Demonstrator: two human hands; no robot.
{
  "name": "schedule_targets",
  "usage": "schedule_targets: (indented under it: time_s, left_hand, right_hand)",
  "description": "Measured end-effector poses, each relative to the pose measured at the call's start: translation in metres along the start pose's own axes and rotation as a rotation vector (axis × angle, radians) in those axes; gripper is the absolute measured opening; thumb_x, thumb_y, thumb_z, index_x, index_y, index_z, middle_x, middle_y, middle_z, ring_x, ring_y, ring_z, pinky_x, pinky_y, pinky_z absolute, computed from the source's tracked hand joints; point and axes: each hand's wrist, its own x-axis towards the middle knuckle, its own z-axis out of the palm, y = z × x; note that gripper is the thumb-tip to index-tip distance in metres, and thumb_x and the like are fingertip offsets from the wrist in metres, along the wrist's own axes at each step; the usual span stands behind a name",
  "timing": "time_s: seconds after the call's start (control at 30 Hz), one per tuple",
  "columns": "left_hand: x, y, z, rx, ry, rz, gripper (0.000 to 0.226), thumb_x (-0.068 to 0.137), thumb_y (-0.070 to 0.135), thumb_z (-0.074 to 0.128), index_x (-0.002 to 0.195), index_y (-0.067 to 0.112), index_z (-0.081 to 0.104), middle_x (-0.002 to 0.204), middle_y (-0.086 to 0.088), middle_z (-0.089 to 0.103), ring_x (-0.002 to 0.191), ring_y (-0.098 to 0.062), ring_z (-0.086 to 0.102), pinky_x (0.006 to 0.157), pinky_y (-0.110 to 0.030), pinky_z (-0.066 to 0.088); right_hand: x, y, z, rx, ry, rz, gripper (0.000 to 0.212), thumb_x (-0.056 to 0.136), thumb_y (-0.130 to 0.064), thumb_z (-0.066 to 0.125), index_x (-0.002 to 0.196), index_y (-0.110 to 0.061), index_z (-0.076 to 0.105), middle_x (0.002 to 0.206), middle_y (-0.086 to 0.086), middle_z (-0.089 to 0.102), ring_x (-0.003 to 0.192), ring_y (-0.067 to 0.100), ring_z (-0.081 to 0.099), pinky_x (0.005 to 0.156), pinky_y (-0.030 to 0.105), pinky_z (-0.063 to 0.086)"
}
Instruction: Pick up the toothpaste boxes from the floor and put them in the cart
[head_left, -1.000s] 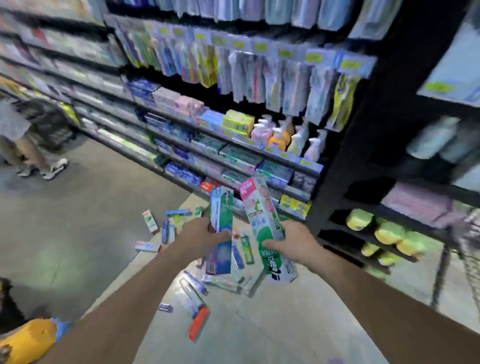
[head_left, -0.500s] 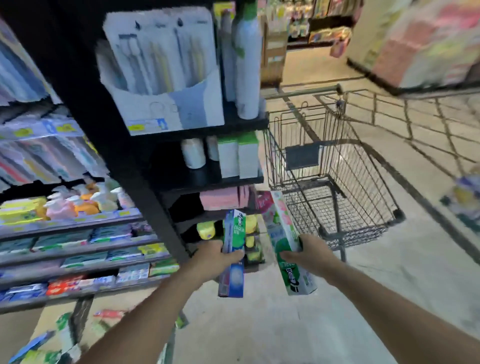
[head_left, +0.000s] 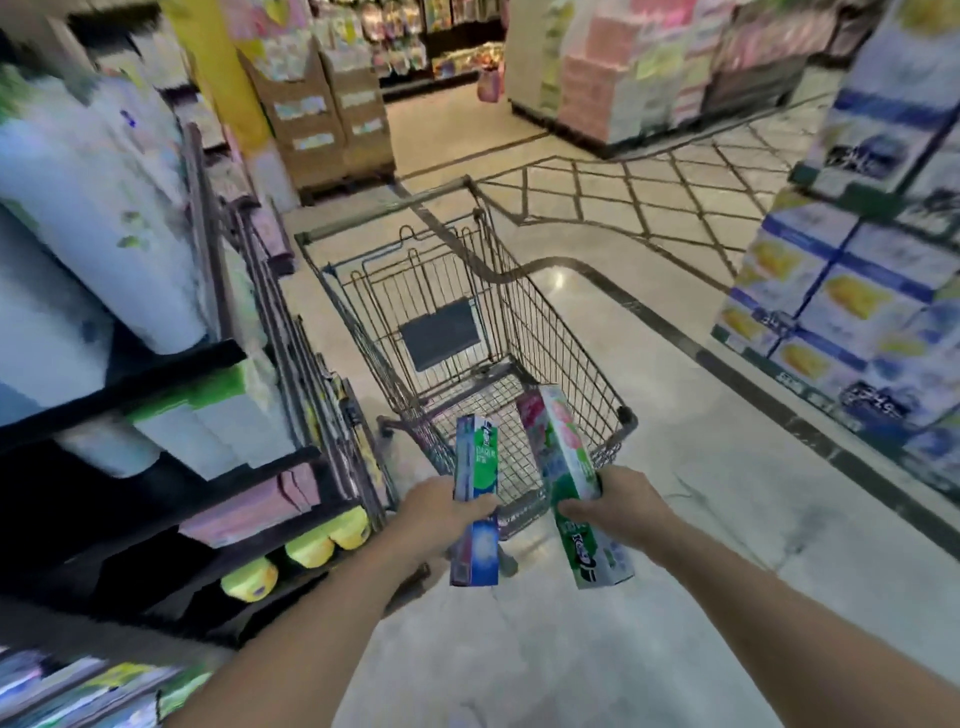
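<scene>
My left hand (head_left: 441, 514) grips a green and blue toothpaste box (head_left: 475, 462), held upright. My right hand (head_left: 615, 506) grips a green, white and pink toothpaste box (head_left: 569, 452), tilted a little to the left. Both boxes hang just in front of the near end of a wire shopping cart (head_left: 550, 332), whose basket looks empty. The boxes left on the floor are out of view.
Dark shelves (head_left: 171, 379) with white bottles and yellow items stand close on the left, right beside the cart. Stacked blue and yellow cartons (head_left: 852, 291) stand at the right. Cardboard displays (head_left: 322, 119) stand beyond the cart. Pale tiled floor (head_left: 701, 467) lies between.
My view has swung right, from the floor pile and the shelves to the cart, which is now straight ahead and closer. Both hands keep the same boxes.
</scene>
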Motion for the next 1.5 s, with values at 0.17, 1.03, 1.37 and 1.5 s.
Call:
schedule_targets:
  time_s: [0.17,1.03,1.37,1.5]
  left_hand:
    - [0.056,0.026,-0.01,-0.029,-0.026,0.024,0.026,0.09,0.048,0.064,0.093,0.022,0.063,0.087,-0.002,0.068,0.077,-0.02,0.067,0.06,-0.032,0.058]
    - [0.329,0.016,0.007,-0.138,-0.03,-0.388,0.035,0.094,0.031,0.06,0.073,0.006,0.048,0.063,-0.011,0.049,0.046,-0.011,0.05,0.045,-0.026,0.028]
    - [0.417,-0.055,0.116,-0.116,-0.04,-0.779,0.048,0.092,0.046,0.06,0.124,0.01,0.052,0.106,-0.005,0.062,0.083,-0.022,0.06,0.057,-0.027,0.039]
    - [0.436,-0.084,0.149,-0.149,-0.079,-0.94,0.046,0.095,0.039,0.06,0.124,0.005,0.054,0.12,-0.01,0.063,0.103,-0.027,0.064,0.07,-0.029,0.047]
  right_hand:
    - [0.046,-0.017,-0.017,0.005,0.023,0.045,0.046,0.083,-0.032,0.076,0.111,-0.001,0.056,0.087,0.006,0.062,0.069,0.013,0.065,0.046,0.021,0.053]
    - [0.348,-0.069,0.032,-0.085,-0.212,0.17,0.035,0.083,-0.027,0.075,0.102,-0.006,0.056,0.092,0.007,0.066,0.072,0.015,0.068,0.059,0.03,0.061]
    - [0.451,0.017,0.114,-0.371,-0.355,0.21,0.039,0.084,-0.046,0.071,0.08,-0.015,0.047,0.069,-0.004,0.054,0.055,0.008,0.051,0.045,0.019,0.043]
    - [0.458,0.043,0.145,-0.434,-0.408,0.183,0.044,0.082,-0.046,0.073,0.082,-0.015,0.042,0.069,-0.004,0.049,0.067,0.017,0.053,0.054,0.025,0.042]
